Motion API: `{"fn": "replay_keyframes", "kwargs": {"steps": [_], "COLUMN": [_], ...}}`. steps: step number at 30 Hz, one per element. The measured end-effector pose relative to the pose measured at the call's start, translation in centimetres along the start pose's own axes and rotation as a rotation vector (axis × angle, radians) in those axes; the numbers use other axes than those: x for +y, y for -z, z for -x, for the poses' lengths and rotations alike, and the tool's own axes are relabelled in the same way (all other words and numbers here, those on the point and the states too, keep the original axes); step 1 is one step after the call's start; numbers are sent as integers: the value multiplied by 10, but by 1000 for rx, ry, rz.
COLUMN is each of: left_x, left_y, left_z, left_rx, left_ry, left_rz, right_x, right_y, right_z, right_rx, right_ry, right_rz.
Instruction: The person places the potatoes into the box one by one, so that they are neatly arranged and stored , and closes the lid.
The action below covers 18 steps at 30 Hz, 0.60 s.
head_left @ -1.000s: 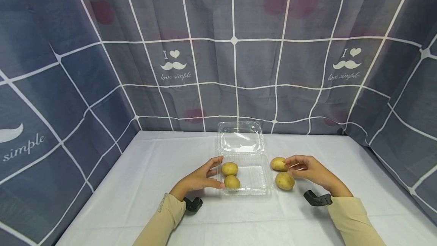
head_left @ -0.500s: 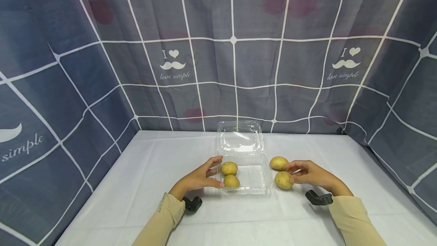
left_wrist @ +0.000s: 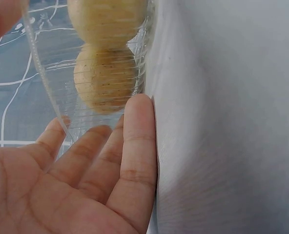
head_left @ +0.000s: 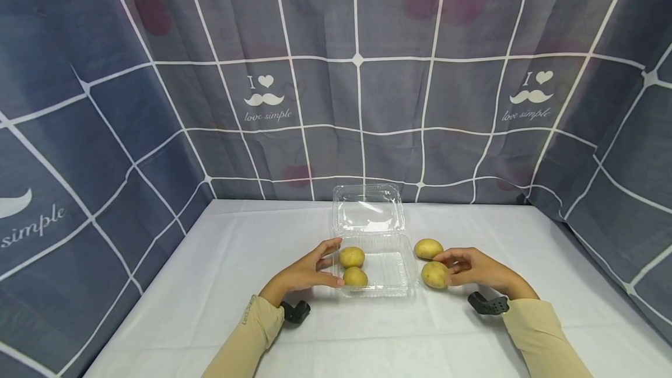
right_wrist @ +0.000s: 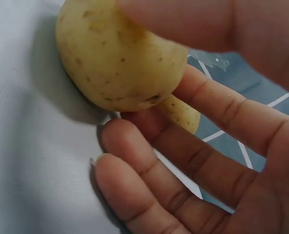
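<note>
A clear plastic clamshell container [head_left: 388, 290] lies on the white table with its lid [head_left: 369, 209] raised at the back. Two potatoes, a rear one [head_left: 352, 257] and a front one [head_left: 355, 277], sit along its left side. My left hand [head_left: 301, 273] rests against the container's left side, thumb near the front corner; in the left wrist view its fingers [left_wrist: 137, 136] lie fairly straight by the ribbed wall. To the right, my right hand [head_left: 483, 270] pinches the nearer loose potato [head_left: 434, 275] between thumb and fingers. Another potato [head_left: 428, 248] lies just behind it.
The white-covered table [head_left: 210, 319] extends around the container. A dark grid-patterned curtain [head_left: 325, 92] stands behind the table and along both sides. A black wrist camera [head_left: 296, 312] sits at the left wrist, another black camera [head_left: 488, 304] at the right.
My right hand has moved from beside the two loose potatoes onto the nearer one, with thumb and fingers closing about it. My left hand and the container have stayed put.
</note>
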<state>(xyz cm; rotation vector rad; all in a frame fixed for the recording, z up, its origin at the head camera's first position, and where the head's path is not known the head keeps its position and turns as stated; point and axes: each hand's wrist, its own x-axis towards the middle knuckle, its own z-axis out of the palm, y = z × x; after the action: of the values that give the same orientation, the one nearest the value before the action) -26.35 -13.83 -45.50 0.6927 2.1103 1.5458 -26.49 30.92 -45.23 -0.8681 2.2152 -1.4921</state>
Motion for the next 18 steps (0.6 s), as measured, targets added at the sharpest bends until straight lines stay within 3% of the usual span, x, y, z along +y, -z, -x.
{"fn": "replay_keyframes", "kwargs": {"steps": [5, 18], "left_x": [1, 1], "left_y": [0, 1], "left_z": [0, 0], "left_rx": [0, -6], "left_ry": [-1, 12], "left_rz": [1, -8], "right_x": [4, 15], "right_y": [0, -3], "right_z": [-1, 1], "right_rx": [12, 66], "right_ry": [-19, 35], "right_rz": [6, 22]}}
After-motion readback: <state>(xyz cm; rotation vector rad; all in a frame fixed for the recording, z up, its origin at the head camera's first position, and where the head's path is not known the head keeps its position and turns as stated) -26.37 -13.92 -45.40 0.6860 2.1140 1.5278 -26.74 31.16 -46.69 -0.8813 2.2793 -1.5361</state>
